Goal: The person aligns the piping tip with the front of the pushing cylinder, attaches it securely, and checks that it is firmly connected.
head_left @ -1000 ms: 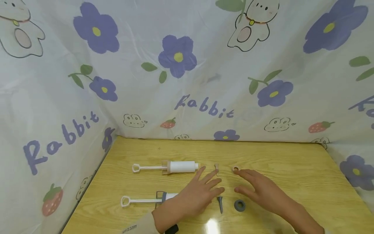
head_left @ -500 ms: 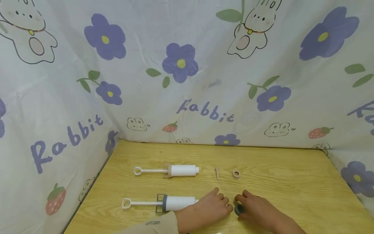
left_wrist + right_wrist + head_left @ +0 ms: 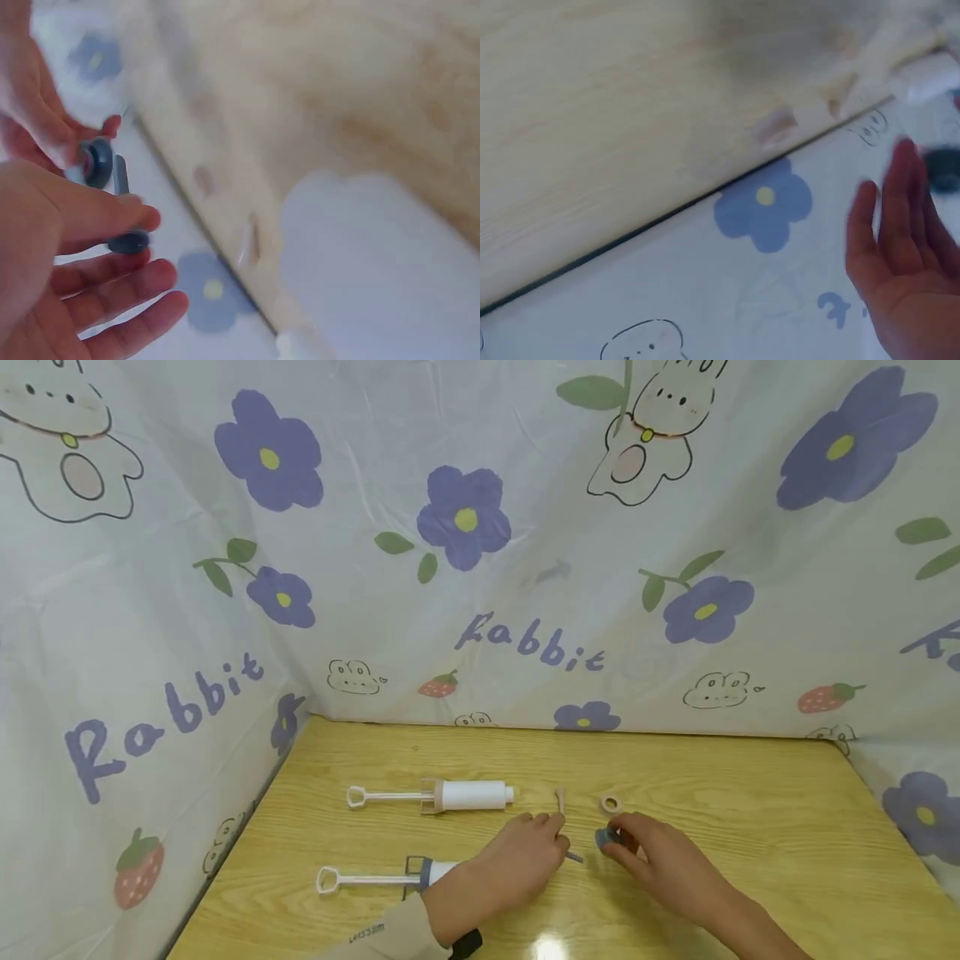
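My left hand (image 3: 517, 852) pinches a slim dark-grey nozzle (image 3: 121, 176) between thumb and forefinger; its wide end lies against the fingers and its narrow end points toward the right hand. Between thumb and fingertips, my right hand (image 3: 667, 864) holds a dark-grey ring cap (image 3: 604, 839), raised above the table. The nozzle's narrow end is close to the cap in the left wrist view. Under my left forearm lies a white syringe-like tube with a grey collar (image 3: 426, 872) and a pull-handle plunger (image 3: 367, 880); its front part is hidden.
Farther back on the wooden table (image 3: 750, 793) lie a second white tube (image 3: 474, 795) with a beige collar, a beige nozzle (image 3: 560, 798) and a beige ring cap (image 3: 611, 803). A patterned cloth (image 3: 525, 568) rises behind the table and along its sides.
Both hands first moved nearer over the grey parts. My left hand has since picked up the nozzle and my right hand the ring cap, and both have lifted them and moved farther back.
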`<move>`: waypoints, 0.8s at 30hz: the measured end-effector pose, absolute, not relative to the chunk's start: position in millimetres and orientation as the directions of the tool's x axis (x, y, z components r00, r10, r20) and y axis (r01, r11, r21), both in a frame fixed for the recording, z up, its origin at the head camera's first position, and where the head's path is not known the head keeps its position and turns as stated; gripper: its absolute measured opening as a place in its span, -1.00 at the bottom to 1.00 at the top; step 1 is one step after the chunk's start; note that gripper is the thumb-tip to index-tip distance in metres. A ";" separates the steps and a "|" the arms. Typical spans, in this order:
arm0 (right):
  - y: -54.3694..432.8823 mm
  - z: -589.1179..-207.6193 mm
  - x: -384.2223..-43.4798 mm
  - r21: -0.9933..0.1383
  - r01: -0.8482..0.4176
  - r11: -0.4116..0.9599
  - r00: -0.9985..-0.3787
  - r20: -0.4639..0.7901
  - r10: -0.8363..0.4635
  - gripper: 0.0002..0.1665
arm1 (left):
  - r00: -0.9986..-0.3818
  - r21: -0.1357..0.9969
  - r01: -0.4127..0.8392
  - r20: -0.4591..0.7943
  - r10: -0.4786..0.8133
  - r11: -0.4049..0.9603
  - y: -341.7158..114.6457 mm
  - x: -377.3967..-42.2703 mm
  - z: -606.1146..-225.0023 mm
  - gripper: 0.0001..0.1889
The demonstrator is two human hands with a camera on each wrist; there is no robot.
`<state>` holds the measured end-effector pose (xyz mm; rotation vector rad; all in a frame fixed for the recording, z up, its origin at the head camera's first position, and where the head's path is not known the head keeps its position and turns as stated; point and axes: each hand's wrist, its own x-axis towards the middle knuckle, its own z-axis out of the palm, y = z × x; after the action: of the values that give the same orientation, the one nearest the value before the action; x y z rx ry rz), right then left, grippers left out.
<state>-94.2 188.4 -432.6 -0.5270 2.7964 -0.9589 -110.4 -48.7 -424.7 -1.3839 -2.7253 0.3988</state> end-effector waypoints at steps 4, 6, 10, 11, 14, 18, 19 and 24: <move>179.9 -416.3 -96.1 -0.726 -0.278 0.629 -0.951 0.114 -0.288 -0.59 | -0.686 -0.019 0.724 0.085 0.723 0.689 -65.7 -116.5 -410.0 -0.86; 175.3 -410.7 -96.3 -0.775 -0.294 0.559 -0.947 0.158 -0.278 -0.65 | -0.716 0.132 0.698 0.150 0.682 0.704 -74.6 -116.3 -402.1 -0.83; 171.6 -406.9 -97.6 -0.840 -0.314 0.443 -0.937 0.198 -0.289 -0.68 | -0.771 0.367 0.632 0.203 0.604 0.683 -89.7 -113.0 -391.9 -0.79; 171.8 -407.6 -98.3 -0.850 -0.315 0.422 -0.934 0.200 -0.295 -0.68 | -0.780 0.407 0.618 0.211 0.589 0.673 -92.6 -112.5 -391.2 -0.78; 174.2 -412.1 -100.1 -0.878 -0.301 0.373 -0.932 0.187 -0.312 -0.65 | -0.806 0.483 0.578 0.210 0.553 0.658 -97.7 -112.1 -391.5 -0.75; 177.0 -418.2 -100.6 -0.898 -0.280 0.340 -0.933 0.170 -0.317 -0.62 | -0.830 0.554 0.530 0.181 0.528 0.642 -99.7 -112.5 -393.3 -0.73; 177.1 -419.7 -100.5 -0.898 -0.280 0.339 -0.933 0.172 -0.316 -0.62 | -0.834 0.568 0.521 0.181 0.522 0.637 -99.7 -112.4 -393.7 -0.75; 171.8 -425.8 -99.6 -0.895 -0.290 0.339 -0.928 0.177 -0.326 -0.64 | -0.849 0.623 0.491 0.186 0.495 0.609 -97.6 -111.2 -395.7 -0.80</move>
<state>-99.6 171.8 -425.8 -0.5857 2.5429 -1.6884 -111.2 -97.6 -395.7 -0.8649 -2.8225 -1.0897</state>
